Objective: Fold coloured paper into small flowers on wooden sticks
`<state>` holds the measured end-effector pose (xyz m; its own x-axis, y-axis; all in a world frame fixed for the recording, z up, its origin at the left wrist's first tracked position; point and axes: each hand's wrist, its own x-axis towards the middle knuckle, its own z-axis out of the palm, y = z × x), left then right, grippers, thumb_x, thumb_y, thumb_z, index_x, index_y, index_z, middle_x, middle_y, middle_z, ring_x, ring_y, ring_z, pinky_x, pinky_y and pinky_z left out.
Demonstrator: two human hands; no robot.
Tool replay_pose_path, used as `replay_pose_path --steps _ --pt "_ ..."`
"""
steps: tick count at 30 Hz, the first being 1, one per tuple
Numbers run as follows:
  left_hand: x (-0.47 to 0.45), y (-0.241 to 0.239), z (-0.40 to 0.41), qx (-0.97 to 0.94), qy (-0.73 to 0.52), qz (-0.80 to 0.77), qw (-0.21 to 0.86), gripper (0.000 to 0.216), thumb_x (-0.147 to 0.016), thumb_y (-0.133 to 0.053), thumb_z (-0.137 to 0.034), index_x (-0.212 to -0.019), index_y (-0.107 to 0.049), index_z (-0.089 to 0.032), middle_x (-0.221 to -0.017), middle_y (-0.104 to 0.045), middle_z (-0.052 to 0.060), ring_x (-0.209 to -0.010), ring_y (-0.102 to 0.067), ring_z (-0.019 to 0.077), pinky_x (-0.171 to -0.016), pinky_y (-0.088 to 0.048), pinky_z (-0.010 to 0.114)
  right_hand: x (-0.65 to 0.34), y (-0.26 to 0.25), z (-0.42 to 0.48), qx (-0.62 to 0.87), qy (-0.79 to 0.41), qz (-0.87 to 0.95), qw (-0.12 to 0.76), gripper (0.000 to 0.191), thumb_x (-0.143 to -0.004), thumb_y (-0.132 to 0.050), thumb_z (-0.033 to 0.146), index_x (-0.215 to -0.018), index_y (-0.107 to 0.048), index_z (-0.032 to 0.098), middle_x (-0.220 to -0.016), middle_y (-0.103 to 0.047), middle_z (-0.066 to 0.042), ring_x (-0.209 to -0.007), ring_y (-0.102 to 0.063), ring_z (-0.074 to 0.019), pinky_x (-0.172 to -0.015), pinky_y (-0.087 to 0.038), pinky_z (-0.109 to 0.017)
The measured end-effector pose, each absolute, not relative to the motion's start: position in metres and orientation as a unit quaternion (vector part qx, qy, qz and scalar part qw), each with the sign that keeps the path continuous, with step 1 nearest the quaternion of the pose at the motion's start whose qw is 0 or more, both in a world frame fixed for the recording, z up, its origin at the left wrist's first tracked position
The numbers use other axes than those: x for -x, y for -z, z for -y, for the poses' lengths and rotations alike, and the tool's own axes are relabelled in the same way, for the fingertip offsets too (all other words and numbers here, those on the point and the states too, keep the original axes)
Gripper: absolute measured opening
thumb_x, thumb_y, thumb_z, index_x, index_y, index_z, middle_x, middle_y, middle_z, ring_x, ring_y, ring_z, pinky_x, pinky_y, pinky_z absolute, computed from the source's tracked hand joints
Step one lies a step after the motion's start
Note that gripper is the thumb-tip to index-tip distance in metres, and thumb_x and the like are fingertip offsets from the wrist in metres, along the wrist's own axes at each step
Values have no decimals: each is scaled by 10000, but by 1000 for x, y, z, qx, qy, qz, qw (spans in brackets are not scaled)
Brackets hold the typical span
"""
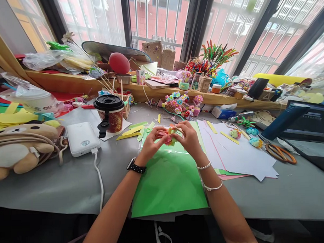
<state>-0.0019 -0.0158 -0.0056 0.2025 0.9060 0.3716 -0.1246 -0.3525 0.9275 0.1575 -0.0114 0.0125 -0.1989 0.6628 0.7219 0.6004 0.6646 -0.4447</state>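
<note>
Between my two hands is a small paper flower (169,138) in pink, yellow and green, partly covered by fingers. My left hand (154,141), with a dark watch at the wrist, pinches its left side. From the right, my right hand (187,136) grips the yellow and green part with thumb and fingers. Both hands are above the far end of a green paper sheet (169,185) in a clear sleeve. Yellow and light green paper strips (133,131) lie just left of my left hand.
A lidded coffee cup (115,119) and a white power bank (83,140) stand to the left. White paper sheets (232,151), orange-handled scissors (281,152) and crumpled paper flowers (255,142) lie to the right. Craft flowers (178,103) sit behind, below the crowded window ledge.
</note>
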Motion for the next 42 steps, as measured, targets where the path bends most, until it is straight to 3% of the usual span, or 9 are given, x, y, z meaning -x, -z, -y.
replay_pose_path --steps 7,15,23,36,42 --pt "2 4 17 -630 -549 -315 450 255 -710 -598 -305 -913 -525 -170 -827 -585 31 -780 -563 138 -744 -457 269 -158 -14 13 406 -40 774 485 168 -730 -599 319 -828 -529 203 -840 -527 -34 -790 -531 -164 -637 -457 -271" --pt "2 3 18 -616 -542 -328 468 239 -721 -575 -346 -874 -534 -167 -699 -555 0 -639 -533 105 -589 -437 211 -156 -14 13 412 -60 771 482 201 -713 -614 348 -781 -511 189 -789 -517 -21 -667 -495 -130 -517 -399 -228" --pt "1 -1 20 -608 -534 -344 477 253 -702 -580 -375 -845 -546 -170 -606 -513 -27 -529 -466 86 -483 -374 194 -157 -16 13 423 -84 769 472 216 -726 -588 392 -719 -521 186 -711 -500 -1 -583 -438 -108 -492 -360 -221" --pt "3 0 20 -625 -536 -303 479 230 -746 -553 -328 -921 -496 -191 -694 -533 -12 -646 -500 102 -579 -402 206 -156 -16 15 409 -106 759 496 210 -713 -607 375 -755 -521 187 -748 -502 7 -513 -368 -77 -470 -340 -214" --pt "4 0 19 -623 -533 -298 489 214 -736 -568 -326 -894 -522 -189 -669 -530 -20 -601 -489 85 -554 -394 192 -156 -18 17 399 -130 761 495 195 -705 -622 337 -745 -501 190 -730 -479 16 -532 -356 -76 -454 -321 -198"
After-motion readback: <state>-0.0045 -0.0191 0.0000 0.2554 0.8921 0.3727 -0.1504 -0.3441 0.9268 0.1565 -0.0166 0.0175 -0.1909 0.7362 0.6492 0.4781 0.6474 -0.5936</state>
